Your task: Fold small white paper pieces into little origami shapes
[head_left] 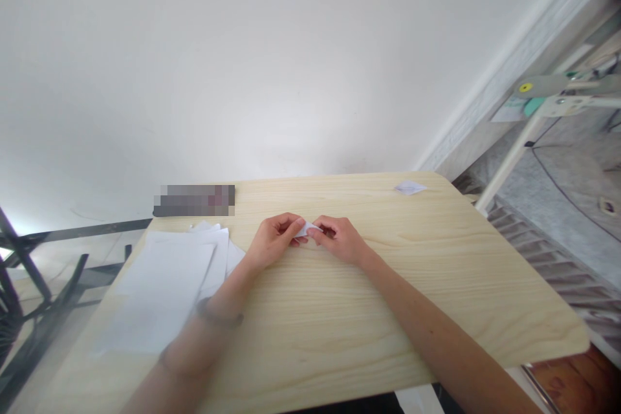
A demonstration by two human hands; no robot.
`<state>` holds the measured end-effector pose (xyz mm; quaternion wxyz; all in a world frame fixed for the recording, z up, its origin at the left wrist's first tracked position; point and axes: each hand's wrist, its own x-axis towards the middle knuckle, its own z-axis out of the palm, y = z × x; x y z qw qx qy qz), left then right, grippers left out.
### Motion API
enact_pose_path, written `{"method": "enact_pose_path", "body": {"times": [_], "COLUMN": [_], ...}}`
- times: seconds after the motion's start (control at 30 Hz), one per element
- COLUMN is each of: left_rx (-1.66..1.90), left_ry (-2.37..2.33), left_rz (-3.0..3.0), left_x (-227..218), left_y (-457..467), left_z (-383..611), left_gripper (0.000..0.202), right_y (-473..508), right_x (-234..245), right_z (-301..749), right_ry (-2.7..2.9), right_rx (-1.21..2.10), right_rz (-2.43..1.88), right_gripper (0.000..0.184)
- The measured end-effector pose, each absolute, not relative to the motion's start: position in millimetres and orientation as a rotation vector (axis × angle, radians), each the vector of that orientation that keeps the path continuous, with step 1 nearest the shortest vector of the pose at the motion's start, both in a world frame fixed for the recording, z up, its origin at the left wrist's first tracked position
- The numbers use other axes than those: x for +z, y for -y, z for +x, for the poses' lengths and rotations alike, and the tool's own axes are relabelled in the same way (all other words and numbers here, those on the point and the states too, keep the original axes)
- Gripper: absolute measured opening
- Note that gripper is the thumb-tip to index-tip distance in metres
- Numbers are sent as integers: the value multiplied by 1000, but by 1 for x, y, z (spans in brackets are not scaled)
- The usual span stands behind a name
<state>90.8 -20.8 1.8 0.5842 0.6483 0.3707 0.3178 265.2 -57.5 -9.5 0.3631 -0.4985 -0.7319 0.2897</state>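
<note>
Between both hands, over the middle of the wooden table [388, 297], is a small piece of folded white paper [305, 228]. My left hand [275, 238] pinches its left part between thumb and fingers. The right end is gripped by my right hand [339, 238], with the thumb pressed on the paper near its tip. Fingers cover much of the paper, so its full shape is hidden. A second folded paper [410, 187], pointed at its ends, lies apart near the far right corner of the table.
Loose white sheets [165, 278] lie overlapping at the table's left, beside my left forearm. A dark, pixelated object [194, 201] sits at the far left edge. A white wall [291, 65] rises behind the table. To the right stands a pale metal frame [514, 142].
</note>
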Motion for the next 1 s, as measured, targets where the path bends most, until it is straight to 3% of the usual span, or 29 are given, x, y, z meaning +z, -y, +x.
{"method": "enact_pose_path", "body": {"times": [1.0], "left_rx": [623], "left_ry": [-756], "left_rz": [1374], "left_x": [6], "left_y": [17], "left_z": [87], "left_gripper": [30], "right_y": [56], "right_x": [-5], "right_z": [271], "right_ry": [1623], "right_rx": [1118], "right_rz": [-1206], "right_gripper": [36]}}
